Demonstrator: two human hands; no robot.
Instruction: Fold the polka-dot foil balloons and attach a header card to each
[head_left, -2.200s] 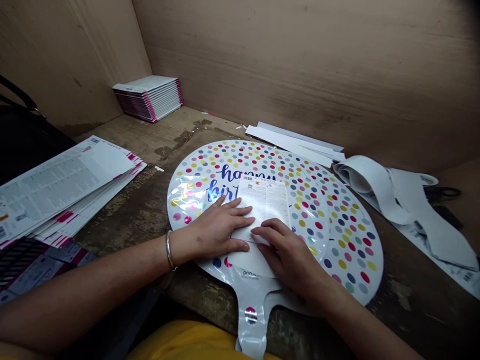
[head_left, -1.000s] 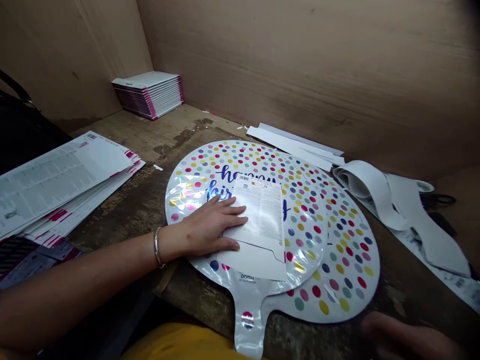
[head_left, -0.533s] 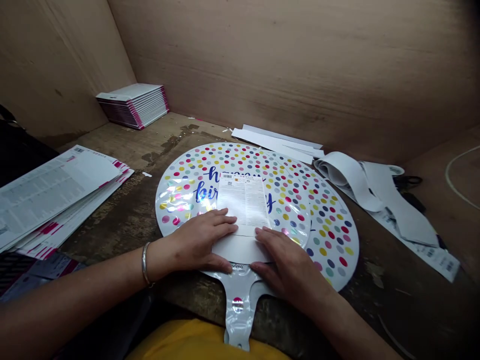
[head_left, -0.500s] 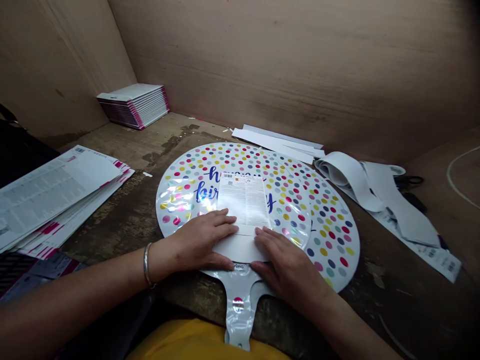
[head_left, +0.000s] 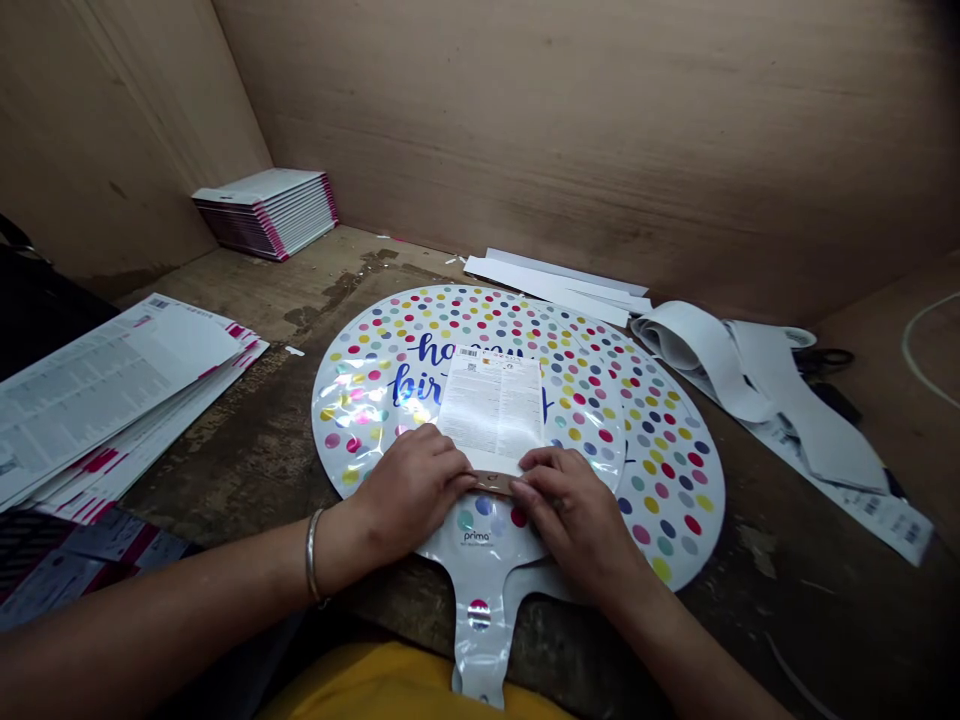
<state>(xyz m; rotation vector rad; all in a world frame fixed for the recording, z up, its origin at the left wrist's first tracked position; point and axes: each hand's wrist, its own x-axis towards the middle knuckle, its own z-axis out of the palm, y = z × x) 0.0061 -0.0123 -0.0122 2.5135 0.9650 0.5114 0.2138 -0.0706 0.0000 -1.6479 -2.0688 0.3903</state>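
A white printed card (head_left: 491,415) lies on a flat, uninflated foil balloon (head_left: 360,400) with coloured dots and "happy birthday" lettering. The card's lower edge is raised as a narrow, brownish-looking strip (head_left: 493,482) facing me. My left hand (head_left: 420,485) pinches the left end of that edge, its fingers curled. At the right end, my right hand (head_left: 566,510) grips the same edge between thumb and fingers. The balloon's neck (head_left: 480,620), marked "prima" above, points toward me. Another dotted balloon (head_left: 675,480) shows from underneath on the right.
Printed cards (head_left: 112,390) lie in a loose pile at left. A neat stack of folded cards (head_left: 266,210) stands in the back corner. White paper strips (head_left: 555,285) lie behind the balloons. A curled label strip (head_left: 810,420) and dark-handled scissors (head_left: 829,360) are at right.
Both hands have gone from lying flat on the card to pinching its lower edge. The lower flap has folded upward, uncovering the "prima" print and dots beneath.
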